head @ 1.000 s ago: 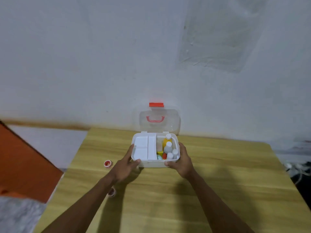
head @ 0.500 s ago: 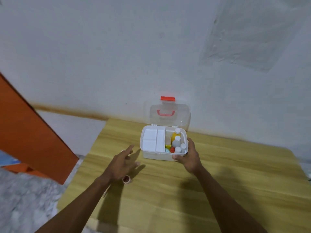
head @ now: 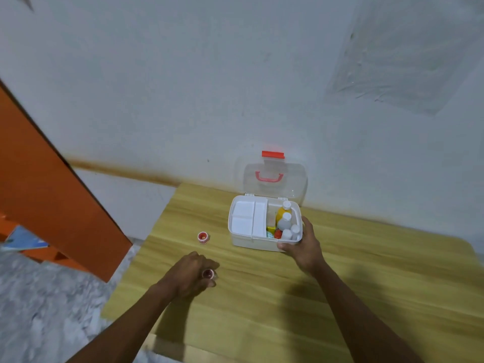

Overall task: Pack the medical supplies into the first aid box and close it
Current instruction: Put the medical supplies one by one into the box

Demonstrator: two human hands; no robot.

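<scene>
The left hand (head: pixel 189 274) had dropped from beside the box (head: pixel 264 223) and closed on a red-capped jar (head: pixel 208 274) on the table (head: pixel 340 297). The right hand (head: pixel 303 246) gripped the open box's near right corner; a second jar (head: pixel 203 236) sat left of the box.

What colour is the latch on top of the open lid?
Red-orange; the latch shows clearly in the head view.

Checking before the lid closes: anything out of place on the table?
Yes. One small red-and-white roll sits loose on the table, left of the open first aid box; the left hand grips another.
</scene>
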